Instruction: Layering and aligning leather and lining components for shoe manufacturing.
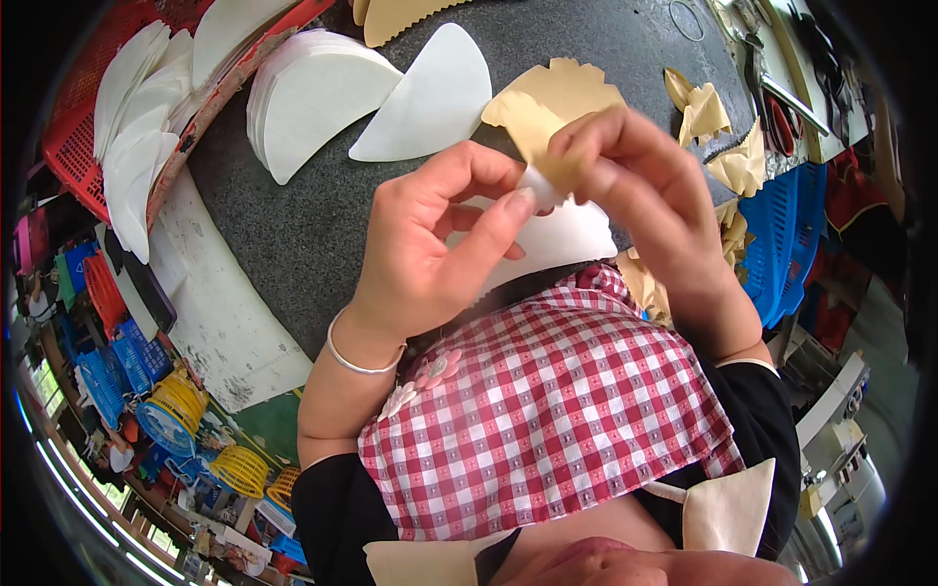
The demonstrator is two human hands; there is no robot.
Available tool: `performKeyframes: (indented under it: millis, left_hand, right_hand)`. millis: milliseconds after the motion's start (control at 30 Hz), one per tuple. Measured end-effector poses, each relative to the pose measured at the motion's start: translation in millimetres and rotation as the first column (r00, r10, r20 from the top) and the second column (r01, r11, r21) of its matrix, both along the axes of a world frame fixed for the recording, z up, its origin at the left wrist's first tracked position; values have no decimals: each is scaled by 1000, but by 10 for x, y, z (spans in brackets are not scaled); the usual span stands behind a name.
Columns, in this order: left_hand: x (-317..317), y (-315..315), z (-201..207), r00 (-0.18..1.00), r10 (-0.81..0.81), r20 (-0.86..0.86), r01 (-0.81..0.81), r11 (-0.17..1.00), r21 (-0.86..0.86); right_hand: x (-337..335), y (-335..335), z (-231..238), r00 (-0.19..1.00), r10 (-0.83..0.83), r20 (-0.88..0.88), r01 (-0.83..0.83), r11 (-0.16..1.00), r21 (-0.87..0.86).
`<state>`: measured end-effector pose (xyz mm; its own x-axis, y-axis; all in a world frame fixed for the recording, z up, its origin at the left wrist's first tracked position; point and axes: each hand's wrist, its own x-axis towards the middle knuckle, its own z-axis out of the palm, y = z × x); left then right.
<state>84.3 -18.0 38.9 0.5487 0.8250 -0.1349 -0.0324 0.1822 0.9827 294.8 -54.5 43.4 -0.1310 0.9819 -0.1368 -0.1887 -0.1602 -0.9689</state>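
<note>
In front of my chest, both hands meet over a curved white sheet (567,239) backed with tan paper (562,93) that has a zigzag edge. My left hand (425,230) pinches the edge of the white sheet between thumb and fingers. Closed on the tan paper is my right hand (650,186), its fingertips slightly blurred by motion. Between the hands the paper is folded back, apart from the white sheet at that spot. Just beyond my left hand lies a loose white curved piece (435,98), its edge touching a stack of similar pieces (322,103).
A red basket (73,146) with more white pieces stands at the left of the dark table (254,234). Crumpled tan paper scraps (703,112) lie at the right, near a blue basket (777,244). Scissors (782,127) rest at the far right; a dark phone (147,283) lies left.
</note>
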Motion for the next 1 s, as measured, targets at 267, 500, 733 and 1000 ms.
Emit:
performKeyframes:
  millis: [267, 500, 733, 1000]
  left_hand:
    - [-212, -53, -577, 272, 169, 947, 536, 791, -295]
    - [-404, 36, -396, 484, 149, 862, 109, 968, -228]
    - [1, -32, -261, 936, 316, -153, 47, 320, 946]
    - [-608, -304, -227, 993, 112, 24, -103, 965, -242]
  right_hand:
    - [429, 192, -364, 797, -298, -525, 193, 950, -246]
    - [926, 1, -48, 732, -107, 673, 103, 994, 46]
    - [48, -114, 299, 818, -31, 574, -255, 875, 411]
    - [354, -115, 161, 965, 175, 197, -180, 984, 9]
